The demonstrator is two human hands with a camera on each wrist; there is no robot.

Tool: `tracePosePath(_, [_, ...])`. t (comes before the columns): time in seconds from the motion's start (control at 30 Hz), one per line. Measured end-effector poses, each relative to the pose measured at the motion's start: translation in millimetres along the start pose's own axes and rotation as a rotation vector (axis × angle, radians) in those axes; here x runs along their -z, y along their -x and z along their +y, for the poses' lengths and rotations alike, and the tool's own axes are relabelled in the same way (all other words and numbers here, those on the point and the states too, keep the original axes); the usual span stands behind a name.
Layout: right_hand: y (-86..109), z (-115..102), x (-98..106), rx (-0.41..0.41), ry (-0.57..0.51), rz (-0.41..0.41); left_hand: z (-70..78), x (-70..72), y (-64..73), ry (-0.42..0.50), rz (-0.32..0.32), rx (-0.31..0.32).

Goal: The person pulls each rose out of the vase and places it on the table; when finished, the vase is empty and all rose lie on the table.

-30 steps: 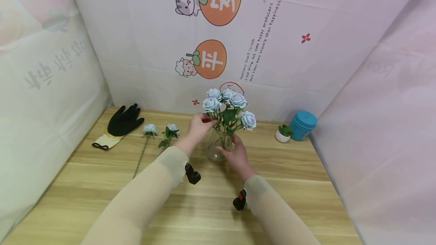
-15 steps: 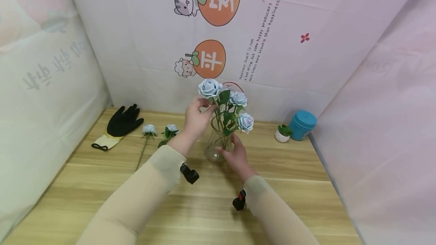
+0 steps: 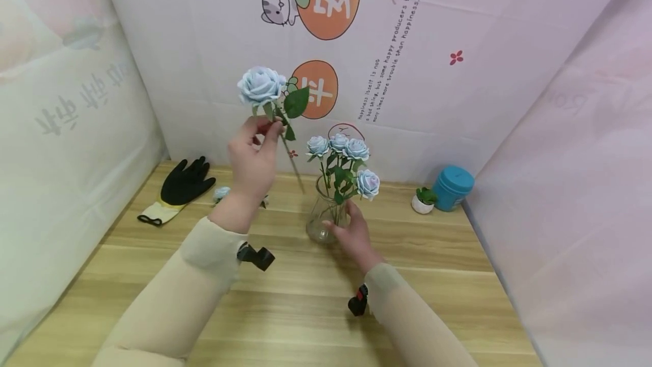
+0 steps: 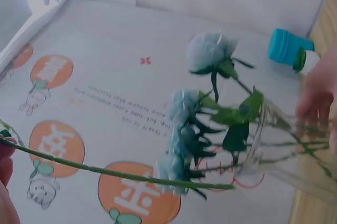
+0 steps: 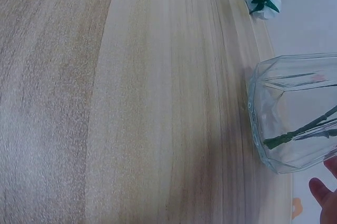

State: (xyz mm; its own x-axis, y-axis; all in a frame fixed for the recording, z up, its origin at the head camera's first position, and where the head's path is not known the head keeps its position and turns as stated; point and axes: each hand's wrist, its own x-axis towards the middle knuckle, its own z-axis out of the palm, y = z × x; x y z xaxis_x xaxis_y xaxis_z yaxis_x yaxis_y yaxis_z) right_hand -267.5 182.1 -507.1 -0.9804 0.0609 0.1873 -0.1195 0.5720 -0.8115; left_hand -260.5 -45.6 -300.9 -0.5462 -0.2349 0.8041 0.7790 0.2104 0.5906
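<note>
Two hands, left (image 3: pixel 252 160) pinching rose (image 3: pixel 261 85), right (image 3: pixel 351 234) gripping vase (image 3: pixel 321 222), glove (image 3: pixel 182 186) nearby

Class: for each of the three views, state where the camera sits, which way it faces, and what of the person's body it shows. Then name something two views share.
Head: worn high, facing forward and down at the wooden table; shows both sleeved forearms, left hand and right hand.
Left wrist: faces along the held pale blue rose's stem toward the wall; finger edges show.
Right wrist: low, facing across the tabletop; fingertips show.
Shared: all show the clear glass vase.
</note>
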Motion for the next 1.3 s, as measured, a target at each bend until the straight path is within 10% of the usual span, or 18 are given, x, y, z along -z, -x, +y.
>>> tracePosePath(0.2, [0.0,-1,1,-0.026,0.004,-0.008,-20.0,19.1,11.9,-0.078,-0.074,0.333])
tracePosePath(0.4, [-0.7,0,1,-0.024,0.016,-0.012,-67.5,22.6,47.8,-0.279,-0.378,0.705])
tracePosePath(0.57, [-0.5,-1,1,-0.034,0.022,-0.011,-112.3,22.9,87.3,-0.370,-0.563,0.795])
tracePosePath(0.77, [-0.6,-1,1,-0.029,0.034,-0.012,-141.4,22.9,115.2,-0.425,-0.593,0.863])
tracePosePath(1.3, [-1.5,1,0,-0.023,0.051,-0.010,-165.8,15.8,139.6,-0.470,-0.627,0.960])
